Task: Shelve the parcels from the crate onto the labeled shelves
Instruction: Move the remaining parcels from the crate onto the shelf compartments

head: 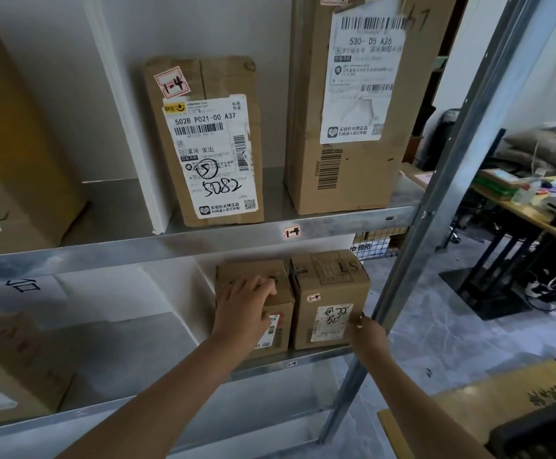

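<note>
Seen from the head camera, a person reaches both bare arms into a metal shelving rack, where two small cardboard parcels sit side by side, touching, at the front right of the lower shelf (316,354). The left hand (245,309) lies spread over the top front edge of the left parcel (279,329), fingers draped on its top and thumb down its front face, a loose open-palmed hold rather than a tight clench. The right hand (366,329) is at the lower right front corner of the right parcel (329,303), fingertips touching the cardboard beside a white label with handwriting; how far those fingers curl round the corner cannot be told. A small "2-4" sticker is on that parcel's front. On the upper shelf (236,235), whose front edge carries a small red-and-white tag (290,232), stand an upright box (210,144) with a shipping label reading "502B P021-00 A37" and handwritten "5082", and beside it, apart, a taller carton (352,104) labelled "530- D5 A26". A large brown box (15,144) stands at far left. Beyond the steel upright (435,200), a cluttered wooden counter (531,207) stands on a grey marbled floor (435,326).
</note>
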